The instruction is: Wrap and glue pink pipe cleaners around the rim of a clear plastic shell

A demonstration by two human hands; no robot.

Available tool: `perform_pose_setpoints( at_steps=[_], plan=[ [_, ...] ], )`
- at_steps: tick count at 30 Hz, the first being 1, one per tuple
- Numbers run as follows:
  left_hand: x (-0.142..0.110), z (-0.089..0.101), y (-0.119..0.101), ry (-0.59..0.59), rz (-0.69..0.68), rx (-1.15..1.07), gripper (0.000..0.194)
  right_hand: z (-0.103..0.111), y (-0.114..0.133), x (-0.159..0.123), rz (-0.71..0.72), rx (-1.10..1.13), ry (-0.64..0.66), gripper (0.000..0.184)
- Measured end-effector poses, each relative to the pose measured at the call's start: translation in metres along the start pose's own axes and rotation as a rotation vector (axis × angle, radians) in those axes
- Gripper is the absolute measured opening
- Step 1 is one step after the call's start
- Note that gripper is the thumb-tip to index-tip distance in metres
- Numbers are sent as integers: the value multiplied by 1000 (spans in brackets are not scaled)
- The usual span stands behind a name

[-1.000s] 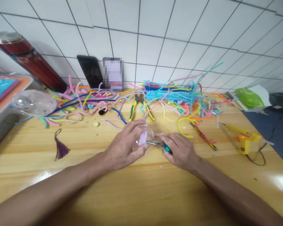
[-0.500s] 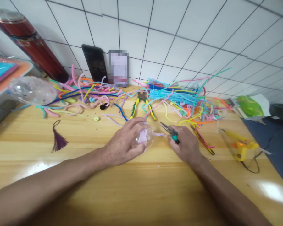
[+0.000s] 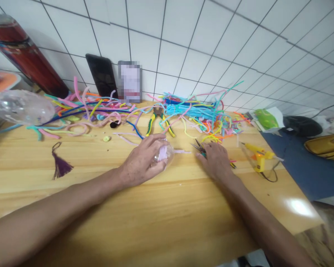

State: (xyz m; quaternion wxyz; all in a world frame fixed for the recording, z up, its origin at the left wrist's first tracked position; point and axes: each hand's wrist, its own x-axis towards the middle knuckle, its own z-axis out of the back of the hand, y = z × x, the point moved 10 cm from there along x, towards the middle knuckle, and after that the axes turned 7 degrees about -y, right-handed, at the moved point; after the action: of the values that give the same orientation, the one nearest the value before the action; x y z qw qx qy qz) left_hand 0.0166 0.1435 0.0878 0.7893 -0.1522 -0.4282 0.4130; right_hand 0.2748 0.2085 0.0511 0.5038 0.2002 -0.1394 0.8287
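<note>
White tiles [image 3: 144, 33] with dark joints cover the wall behind the pale wooden table [image 3: 114, 226]; past the table's right edge I see a dark blue surface [image 3: 292, 167], and light [image 3: 299, 207] glares near its right corner.

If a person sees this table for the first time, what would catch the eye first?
Most likely the tangle of bright fuzzy strips along the tiled wall. Next, probably, the clear round thing with its lilac band, held mid-picture in the left hand, and the pliers at the right hand. The tall red flask at far left may also stand out.
</note>
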Motion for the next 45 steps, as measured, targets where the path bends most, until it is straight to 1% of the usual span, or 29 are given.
perform_pose_setpoints(
  at_steps=[3, 4, 6, 8, 10, 14, 18, 23, 25, 30, 33, 45],
  plan=[
    [1, -1, -3, -3, -30, 25, 47, 29, 21, 8, 3, 213, -137, 36],
    [1, -1, -5, -4, -42, 34, 46, 37, 29, 11, -17, 317, -146, 35],
    [1, -2, -8, -8, -68, 49, 44, 44, 44, 19, -94, 536, -108, 32],
    [0, -3, -10, -13, -84, 59, 42, 40, 61, 26, -185, 748, -22, 34],
    [0, -4, -10, -17, -84, 68, 41, 33, 76, 32, -251, 893, 38, 38],
    [0, -5, -10, -39, -87, 70, 41, 17, 90, 38, -336, 1050, 90, 45],
    [1, -5, -11, -46, -93, 68, 38, 13, 99, 38, -322, 1069, 112, 43],
    [1, -6, -10, -36, -86, 57, 37, 15, 104, 38, -282, 1023, 91, 39],
    [1, -7, -10, -26, -87, 55, 37, 13, 104, 37, -288, 1035, 80, 43],
    [2, -7, -10, -20, -77, 65, 36, 10, 102, 35, -302, 1051, 33, 61],
    [2, -7, -11, -18, -82, 69, 37, 9, 102, 35, -304, 1036, 34, 64],
    [2, -6, -13, -33, -96, 85, 34, 8, 102, 35, -354, 1121, 83, 53]
  ],
)
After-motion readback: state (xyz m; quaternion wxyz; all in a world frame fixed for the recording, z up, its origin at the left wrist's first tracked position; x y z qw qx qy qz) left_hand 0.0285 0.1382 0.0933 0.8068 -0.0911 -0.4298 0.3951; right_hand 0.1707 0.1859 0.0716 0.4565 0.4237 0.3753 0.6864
